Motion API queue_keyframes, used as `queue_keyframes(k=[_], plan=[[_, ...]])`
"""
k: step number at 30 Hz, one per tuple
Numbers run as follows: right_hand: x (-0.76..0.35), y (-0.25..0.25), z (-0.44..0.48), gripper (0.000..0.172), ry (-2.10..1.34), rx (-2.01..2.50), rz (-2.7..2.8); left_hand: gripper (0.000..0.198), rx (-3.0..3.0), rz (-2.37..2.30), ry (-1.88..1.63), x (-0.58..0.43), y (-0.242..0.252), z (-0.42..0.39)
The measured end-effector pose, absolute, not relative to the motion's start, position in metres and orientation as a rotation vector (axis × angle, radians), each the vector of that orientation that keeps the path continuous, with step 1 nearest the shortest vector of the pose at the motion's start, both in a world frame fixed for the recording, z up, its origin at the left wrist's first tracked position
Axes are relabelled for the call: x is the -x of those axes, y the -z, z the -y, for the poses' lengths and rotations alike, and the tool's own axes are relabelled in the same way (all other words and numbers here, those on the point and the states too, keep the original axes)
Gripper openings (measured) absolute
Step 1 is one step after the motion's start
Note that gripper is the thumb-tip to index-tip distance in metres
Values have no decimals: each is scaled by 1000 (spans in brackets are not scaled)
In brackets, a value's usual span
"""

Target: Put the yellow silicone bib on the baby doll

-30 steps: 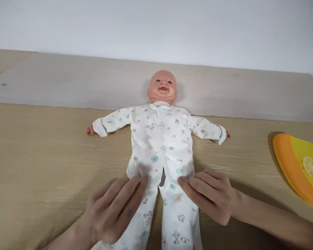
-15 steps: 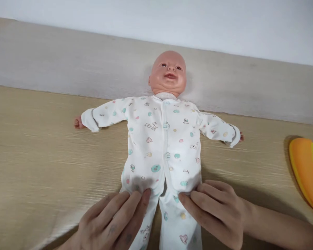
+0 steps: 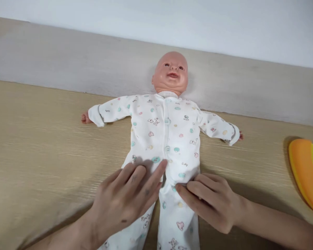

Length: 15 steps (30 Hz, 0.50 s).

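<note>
**A:** Quick one: hands first?

**B:** Nearest of all, two bare hands, apart but only just. Left hand flat on the front of a white printed baby sleeper, fingers spread, longest fingertip up against the snap line at belly level. No grip there, from the looks of it. Right hand at the bottom of the sleeper's torso on the right side, fingers curled, thumb tip close to the inner leg, cloth slightly bunched underneath. Pinch or just a press? Hard to tell from this angle.

**A:** And the sleeper, on what?

**B:** On a baby doll, lying on its back, straight and centred, on a tan wood-grain tabletop. Legs running toward the near edge of the frame, feet out of view. Arms out to both sides, tiny vinyl hands poking from the cuffs.

**A:** Anything else around?

**B:** Over on the far right, a yellow board with a thick orange rim, partly cut off by the frame and well apart from the doll. Farther back, a pale grey panel past the tabletop, with the doll's bald head lying on it. At the very top, a white wall.
</note>
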State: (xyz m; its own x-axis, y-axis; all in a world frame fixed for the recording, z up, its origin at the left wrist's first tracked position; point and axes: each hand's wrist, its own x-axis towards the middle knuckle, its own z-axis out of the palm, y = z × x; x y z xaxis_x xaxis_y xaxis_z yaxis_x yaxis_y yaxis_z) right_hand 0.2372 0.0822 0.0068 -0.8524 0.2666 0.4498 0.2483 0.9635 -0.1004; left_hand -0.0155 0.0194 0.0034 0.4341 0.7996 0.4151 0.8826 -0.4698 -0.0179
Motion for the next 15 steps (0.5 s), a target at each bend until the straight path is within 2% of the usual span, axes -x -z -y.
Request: queue_keyframes(k=[4,11,15], plan=[[-239,-4,-80,27,-75,355,2580,42,2416,1533,428,10,-4,-23],[-243,-1,-77,31,10,385,2633,40,2493,1612,565,5,-7,-26],[-243,0,-77,29,16,396,2652,49,2534,1844,353,2,-10,-29]])
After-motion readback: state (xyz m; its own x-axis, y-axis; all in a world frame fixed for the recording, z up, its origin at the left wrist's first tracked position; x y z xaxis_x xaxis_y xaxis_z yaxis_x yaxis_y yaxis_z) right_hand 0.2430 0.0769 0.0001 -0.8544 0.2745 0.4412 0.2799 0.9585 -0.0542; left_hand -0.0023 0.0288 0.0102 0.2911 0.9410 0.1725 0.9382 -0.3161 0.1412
